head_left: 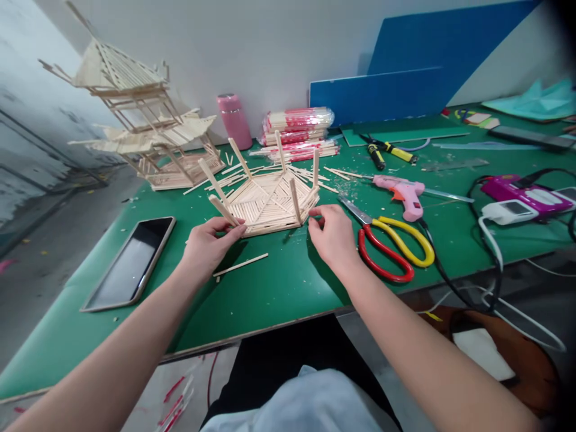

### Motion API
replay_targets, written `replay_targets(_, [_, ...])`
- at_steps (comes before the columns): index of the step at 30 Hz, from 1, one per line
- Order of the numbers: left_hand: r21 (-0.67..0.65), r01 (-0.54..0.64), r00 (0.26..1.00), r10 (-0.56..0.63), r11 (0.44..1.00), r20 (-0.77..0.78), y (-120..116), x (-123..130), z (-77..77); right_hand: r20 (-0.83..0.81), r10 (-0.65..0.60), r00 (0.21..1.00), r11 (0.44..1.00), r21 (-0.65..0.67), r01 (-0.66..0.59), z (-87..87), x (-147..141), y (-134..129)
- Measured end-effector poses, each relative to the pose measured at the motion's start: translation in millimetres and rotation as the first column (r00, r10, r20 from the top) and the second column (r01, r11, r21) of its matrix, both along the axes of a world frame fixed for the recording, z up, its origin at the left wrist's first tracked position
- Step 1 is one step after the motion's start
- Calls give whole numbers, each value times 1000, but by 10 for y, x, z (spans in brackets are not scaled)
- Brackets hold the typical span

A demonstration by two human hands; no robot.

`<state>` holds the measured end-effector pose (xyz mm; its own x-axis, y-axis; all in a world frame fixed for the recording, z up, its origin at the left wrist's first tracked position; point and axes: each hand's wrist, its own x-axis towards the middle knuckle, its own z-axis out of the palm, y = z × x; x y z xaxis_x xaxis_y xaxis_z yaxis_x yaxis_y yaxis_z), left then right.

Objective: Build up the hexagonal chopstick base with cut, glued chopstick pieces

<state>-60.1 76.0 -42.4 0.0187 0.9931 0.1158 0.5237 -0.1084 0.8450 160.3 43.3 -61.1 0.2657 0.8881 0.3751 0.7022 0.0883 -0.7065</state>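
Observation:
A hexagonal base of thin wooden sticks [270, 201] lies on the green table [279, 288], with several posts rising from its corners. My left hand [213, 240] has its thumb and fingers closed on the base's near left corner, beside a leaning post. At the near right corner, my right hand [330, 234] has curled fingers close to the edge; whether anything is between them is too small to tell. One loose stick [240, 264] lies in front of the base. Other loose sticks are scattered behind it.
Left: a phone [130, 264] and a stick pagoda [148, 132]. Behind: a pink bottle [234, 122] and bagged sticks [299, 129]. Right: scissors [387, 246], a pink glue gun [402, 193], pliers [391, 151], a purple power strip [526, 195] with cables. The table's front edge is near my forearms.

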Motion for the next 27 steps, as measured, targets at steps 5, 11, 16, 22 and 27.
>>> replay_targets(5, [-21,-29,998,30,999,51,-18,61,34,16,17,1000,1000,-22,-17,20,-8,-25])
replay_targets(11, [-30,-70,994,72,997,77,-1,128,52,39,20,999,999,-26,-19,25,-10,-43])
replay_targets(16, [-20,-53,996,55,998,76,-8,99,50,71,29,997,999,-17,-28,62,-9,-88])
replay_targets(22, [-5,15,999,-15,1000,47,-14,8,28,200,120,972,992,10,-124,93,-133,-156])
replay_targets(27, [15,52,998,-52,999,35,-7,-43,-4,348,228,909,970,-4,-242,129,-364,-118])
